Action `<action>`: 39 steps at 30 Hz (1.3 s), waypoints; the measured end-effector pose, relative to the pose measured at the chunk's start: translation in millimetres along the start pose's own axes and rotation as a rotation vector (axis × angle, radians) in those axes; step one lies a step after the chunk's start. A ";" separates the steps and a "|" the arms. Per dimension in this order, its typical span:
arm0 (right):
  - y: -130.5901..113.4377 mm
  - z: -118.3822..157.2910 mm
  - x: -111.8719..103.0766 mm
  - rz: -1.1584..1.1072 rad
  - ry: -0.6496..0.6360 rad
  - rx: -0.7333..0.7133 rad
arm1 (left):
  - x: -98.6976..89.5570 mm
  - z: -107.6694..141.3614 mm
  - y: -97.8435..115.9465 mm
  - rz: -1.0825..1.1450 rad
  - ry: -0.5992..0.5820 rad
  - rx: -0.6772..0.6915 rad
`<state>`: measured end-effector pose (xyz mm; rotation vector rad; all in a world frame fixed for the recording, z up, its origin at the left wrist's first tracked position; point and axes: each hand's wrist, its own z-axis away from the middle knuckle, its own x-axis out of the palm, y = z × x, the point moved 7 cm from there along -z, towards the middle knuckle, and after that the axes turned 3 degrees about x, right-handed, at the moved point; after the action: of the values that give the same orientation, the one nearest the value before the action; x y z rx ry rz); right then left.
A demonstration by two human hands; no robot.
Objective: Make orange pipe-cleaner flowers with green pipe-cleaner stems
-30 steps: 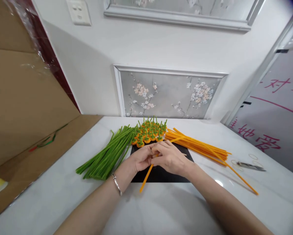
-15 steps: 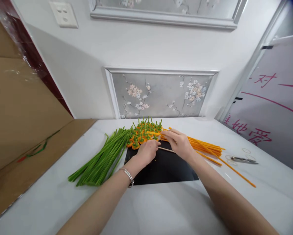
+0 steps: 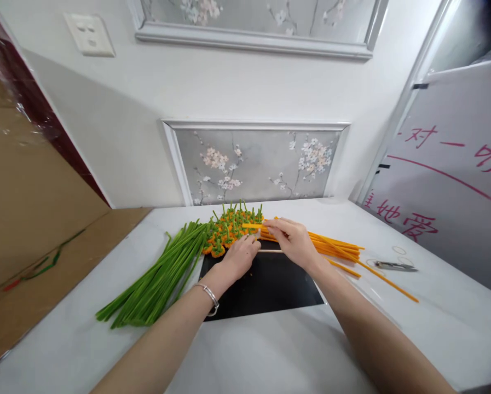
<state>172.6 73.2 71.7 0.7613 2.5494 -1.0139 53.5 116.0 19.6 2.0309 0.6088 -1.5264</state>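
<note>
My left hand (image 3: 240, 257) is closed over the black mat, its fingertips at the left end of a thin pale stick (image 3: 271, 251). The stick runs rightward and passes behind my right hand (image 3: 294, 242). My right thumb and fingers pinch an orange pipe cleaner (image 3: 252, 225), whose free end points left, above my left fingers. Just beyond my hands lies a cluster of small orange pipe-cleaner pieces with green tops (image 3: 231, 227). Loose orange pipe cleaners (image 3: 338, 249) lie to the right, partly hidden by my right hand.
A bundle of green pipe cleaners (image 3: 159, 284) lies left of the black mat (image 3: 265, 290). On the white table (image 3: 442, 328) at right are scissors (image 3: 395, 266) and clear rings (image 3: 399, 250). Cardboard (image 3: 32, 219) stands at the left; a panelled wall (image 3: 253, 87) rises behind.
The view has shifted slightly, moving the scene left. My left fingers have straightened somewhat over the stick's end. My right hand still pinches the orange pipe cleaner, which now points more level.
</note>
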 end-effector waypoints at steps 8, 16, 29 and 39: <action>3.6 9.4 32.0 -0.042 -0.430 -0.042 | -19.5 45.0 -4.9 0.542 -0.148 -0.076; 1.9 25.0 56.1 -0.090 -0.613 -0.037 | -0.7 67.0 -0.5 1.059 -0.246 -0.282; 11.5 28.6 59.4 -0.221 -0.621 0.070 | -8.4 73.5 10.1 1.059 -0.217 -0.185; 23.1 30.5 65.7 -0.257 -0.624 0.147 | -11.1 69.1 -1.4 1.028 0.009 -0.247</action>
<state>134.3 90.0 8.2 0.1043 2.0680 -1.2835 -0.6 72.0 14.4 1.6988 -0.2467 -0.7658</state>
